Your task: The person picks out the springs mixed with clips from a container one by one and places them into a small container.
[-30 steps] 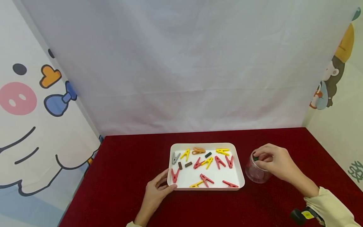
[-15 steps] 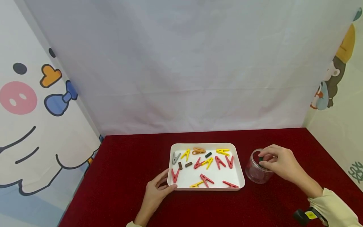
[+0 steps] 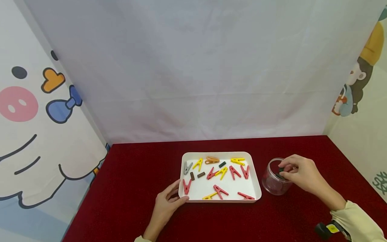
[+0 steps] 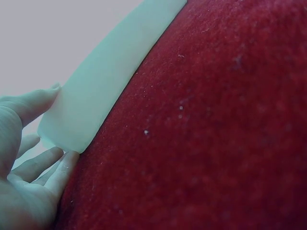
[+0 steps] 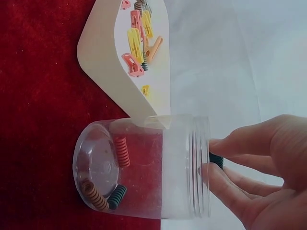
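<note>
A dark green coil spring (image 5: 217, 159) is pinched between thumb and fingers of my right hand (image 3: 302, 171), at the mouth of a clear jar (image 3: 273, 185). Inside that jar, the right wrist view shows a red spring (image 5: 123, 152), a brown spring (image 5: 96, 195) and another dark green spring (image 5: 117, 197) near its bottom. My left hand (image 3: 165, 203) holds the front left corner of a white tray (image 3: 220, 201), thumb on the front side and fingers on the left side. Two brown springs (image 3: 201, 174) and a dark green spring (image 3: 222, 164) lie in the tray.
Several red, yellow, grey and orange clips, such as a red clip (image 3: 220, 191) and an orange clip (image 3: 212, 160), lie scattered in the tray. Tray and jar stand on a red cloth (image 3: 145, 161). A white curtain (image 3: 196, 84) hangs behind, with printed panels at both sides.
My right hand has shifted slightly to the right across the jar's mouth, still pinching the dark green spring. The left hand and the tray have stayed in place.
</note>
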`<state>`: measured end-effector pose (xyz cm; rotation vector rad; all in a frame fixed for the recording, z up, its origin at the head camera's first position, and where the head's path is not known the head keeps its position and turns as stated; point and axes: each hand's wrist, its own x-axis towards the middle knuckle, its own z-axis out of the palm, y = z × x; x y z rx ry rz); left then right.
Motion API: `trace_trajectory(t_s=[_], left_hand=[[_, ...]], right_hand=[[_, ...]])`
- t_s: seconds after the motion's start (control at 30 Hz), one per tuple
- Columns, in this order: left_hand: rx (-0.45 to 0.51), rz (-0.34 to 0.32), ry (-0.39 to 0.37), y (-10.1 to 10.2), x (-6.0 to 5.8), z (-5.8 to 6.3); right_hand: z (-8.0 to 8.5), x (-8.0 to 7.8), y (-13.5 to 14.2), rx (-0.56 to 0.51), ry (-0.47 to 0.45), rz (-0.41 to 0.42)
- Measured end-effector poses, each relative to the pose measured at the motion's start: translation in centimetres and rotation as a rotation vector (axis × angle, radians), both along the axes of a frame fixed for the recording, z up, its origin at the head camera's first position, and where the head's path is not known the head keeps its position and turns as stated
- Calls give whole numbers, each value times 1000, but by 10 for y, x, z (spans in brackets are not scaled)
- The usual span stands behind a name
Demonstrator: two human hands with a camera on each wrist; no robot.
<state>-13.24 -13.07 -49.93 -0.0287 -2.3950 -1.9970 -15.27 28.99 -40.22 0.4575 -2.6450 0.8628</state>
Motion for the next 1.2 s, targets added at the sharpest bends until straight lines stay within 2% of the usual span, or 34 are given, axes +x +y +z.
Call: trace_trajectory(t_s=[0.2,0.33,0.43,0.63,0.7,0.83,0.97,1.07,1.2], left_hand=[[5,5,11,-2,-4,-12],[7,0,19,-2,-5,-15],[7,-8,12,-2,-4,-9],[-5,-21,-4,1,5,14],[-8,-25,-5,2,7,18],[0,-30,3,1,7,20],[4,-15,4,-2,0,2],[8,-8,0,-3,-1,-1],[9,-19,-7,0,7,18]], right_hand=[[-3,-1,2,9,16,-3],[-4,-1,2,2,6,-18],[-3,0,1,-5,2,-34],[-2,-1,-3,-22,8,-28],[-2,-1,-4,-22,19,-23],[2,1,-8,-11,54,-17],[6,2,-12,-12,77,-9],[9,3,-16,-24,92,3],[12,3,-21,-47,109,21]])
